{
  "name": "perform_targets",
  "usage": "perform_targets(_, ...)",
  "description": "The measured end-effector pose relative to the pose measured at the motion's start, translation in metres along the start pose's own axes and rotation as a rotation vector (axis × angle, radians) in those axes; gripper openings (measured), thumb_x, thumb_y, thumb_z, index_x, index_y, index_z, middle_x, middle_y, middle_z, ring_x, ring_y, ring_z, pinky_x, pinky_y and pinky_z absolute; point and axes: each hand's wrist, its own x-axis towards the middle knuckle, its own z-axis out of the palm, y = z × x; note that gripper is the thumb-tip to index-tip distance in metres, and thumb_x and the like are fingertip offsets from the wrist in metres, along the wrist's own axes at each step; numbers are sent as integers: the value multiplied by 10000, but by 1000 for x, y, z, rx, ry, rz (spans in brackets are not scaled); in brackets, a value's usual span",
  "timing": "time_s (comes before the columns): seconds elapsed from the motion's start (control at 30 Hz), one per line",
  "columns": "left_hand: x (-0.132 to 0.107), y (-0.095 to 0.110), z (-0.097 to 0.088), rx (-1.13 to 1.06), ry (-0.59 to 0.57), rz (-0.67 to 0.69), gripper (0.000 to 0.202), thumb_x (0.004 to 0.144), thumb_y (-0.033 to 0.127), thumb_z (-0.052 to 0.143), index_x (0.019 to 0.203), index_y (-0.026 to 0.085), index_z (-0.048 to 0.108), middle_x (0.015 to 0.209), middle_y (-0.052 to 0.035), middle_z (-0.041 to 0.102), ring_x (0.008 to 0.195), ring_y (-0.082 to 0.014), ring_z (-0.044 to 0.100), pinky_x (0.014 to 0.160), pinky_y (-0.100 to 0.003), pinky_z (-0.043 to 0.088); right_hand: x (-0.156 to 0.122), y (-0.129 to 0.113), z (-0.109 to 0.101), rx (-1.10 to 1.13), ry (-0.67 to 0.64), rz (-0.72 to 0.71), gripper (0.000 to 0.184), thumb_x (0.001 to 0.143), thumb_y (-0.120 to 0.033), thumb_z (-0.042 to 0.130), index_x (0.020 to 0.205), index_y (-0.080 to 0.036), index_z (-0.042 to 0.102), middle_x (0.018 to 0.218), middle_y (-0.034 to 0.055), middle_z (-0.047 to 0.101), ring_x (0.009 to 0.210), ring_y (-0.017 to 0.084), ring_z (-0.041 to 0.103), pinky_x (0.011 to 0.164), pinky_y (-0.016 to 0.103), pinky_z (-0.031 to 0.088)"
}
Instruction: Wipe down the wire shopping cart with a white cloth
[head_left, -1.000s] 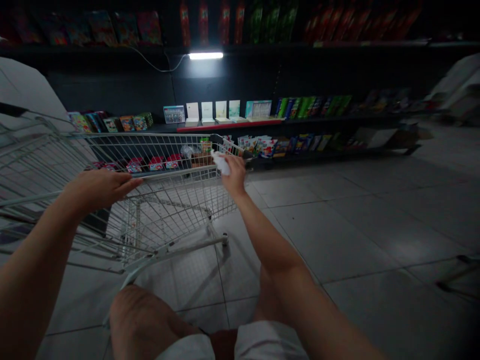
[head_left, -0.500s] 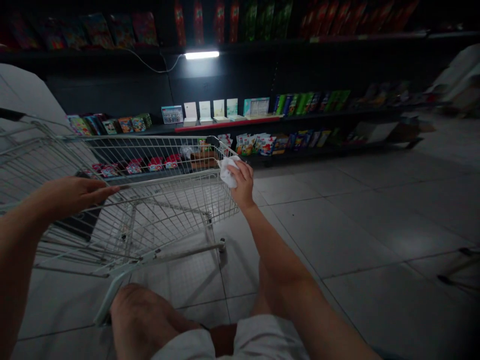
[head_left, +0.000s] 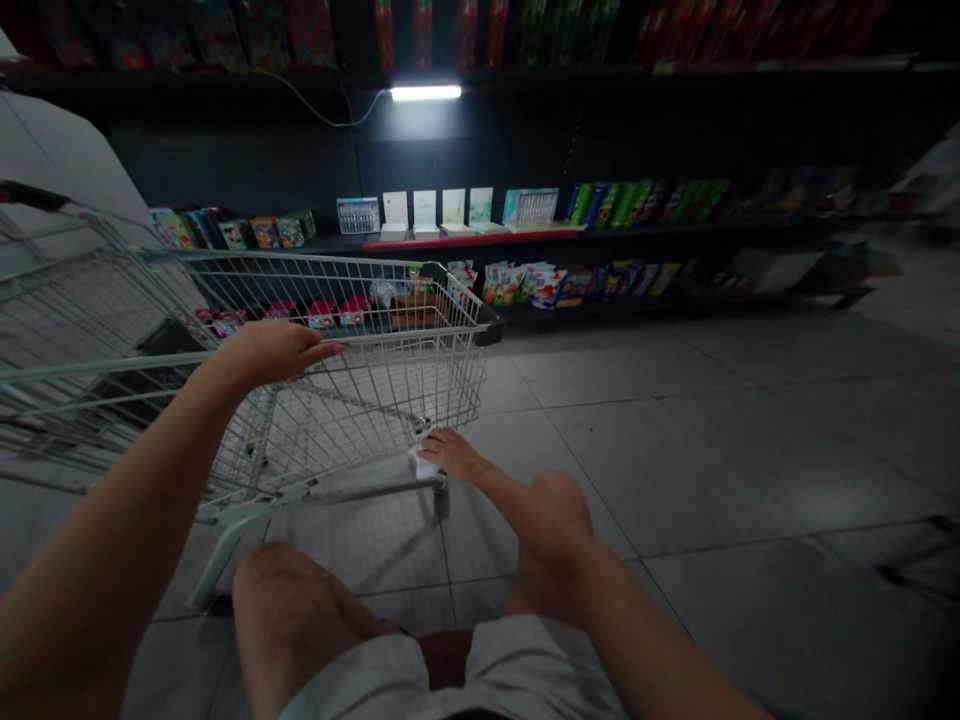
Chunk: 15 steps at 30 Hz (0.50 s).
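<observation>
A wire shopping cart [head_left: 360, 392] stands in front of me, its black corner bumper [head_left: 489, 327] at the upper right end. My left hand [head_left: 274, 350] is closed over the near top rail, with its fingertips pointing right along it. Low by the front wheel end of the frame, my right hand [head_left: 450, 452] holds a crumpled white cloth [head_left: 425, 462]. The cloth is pressed at the end of the cart's lower bar [head_left: 375, 490]. Part of the cloth is hidden under the fingers.
Behind the cart runs a dark store shelf with boxes, snack bags [head_left: 525, 285] and bottles. A lit tube lamp [head_left: 426, 93] hangs over small open boxes. My knees [head_left: 300, 600] are close to the cart. Dark legs of some object [head_left: 911, 570] stand at the right on the tiled floor.
My right hand has moved the white cloth down from the cart's upper corner to the lower bar near the wheel. My left hand has shifted right along the top rail.
</observation>
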Motion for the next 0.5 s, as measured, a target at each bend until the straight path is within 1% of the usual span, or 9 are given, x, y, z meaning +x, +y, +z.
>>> perform_targets(0.07,1,0,0,8,-5,5,736,877,708,206,1100,213,704,851,-82,735,868,-253,666,745,-318,434,5,10,-19,-26,17,-29,230,930,-132,529,856,-239,718,846,19,655,855,132,538,835,295,463)
perform_targets(0.1,3,0,1,13,-6,2,750,875,714,199,1125,216,701,839,-83,734,872,-258,667,751,-324,435,13,16,-30,-50,53,-63,223,933,-154,534,872,-249,725,858,23,660,867,138,536,835,297,463)
perform_targets(0.17,7,-1,2,15,-8,-3,770,873,725,190,1168,222,693,830,-84,732,883,-268,668,767,-336,439,33,26,-50,-104,210,-87,199,932,-206,554,940,-277,740,911,36,676,922,164,533,863,318,462)
perform_targets(0.23,12,-3,5,6,0,-2,788,868,741,183,1168,223,696,836,-86,733,885,-272,666,777,-344,440,52,33,-61,-143,428,-10,217,925,-229,564,1034,-296,739,990,54,679,1002,202,520,917,361,456)
perform_targets(0.27,14,-4,6,2,9,0,796,865,749,181,1157,221,700,842,-87,733,882,-271,665,779,-344,439,59,34,-61,-147,513,55,233,922,-231,565,1064,-298,737,1027,64,673,1034,219,511,940,383,450)
perform_targets(0.3,16,-5,7,1,18,1,802,862,756,178,1142,218,704,844,-88,732,877,-268,664,780,-342,438,63,34,-56,-145,564,110,231,917,-237,571,1062,-298,741,1040,72,665,1044,229,505,943,394,448)
perform_targets(0.33,17,-5,7,4,25,-2,807,861,761,174,1130,218,707,842,-87,732,872,-264,664,781,-338,436,64,32,-48,-141,585,147,214,911,-247,582,1033,-296,751,1032,76,661,1037,233,504,932,396,451)
perform_targets(0.43,19,-4,6,21,10,-17,814,858,771,160,1117,228,708,840,-84,732,882,-257,665,799,-333,431,56,25,-16,-146,535,195,160,892,-296,623,946,-283,773,985,85,660,992,231,509,899,384,455)
perform_targets(0.5,19,-3,4,23,0,-19,817,856,774,159,1126,229,705,851,-87,734,887,-261,665,813,-340,428,49,24,-4,-152,469,210,170,897,-285,616,959,-274,774,995,88,667,995,227,509,913,379,451)
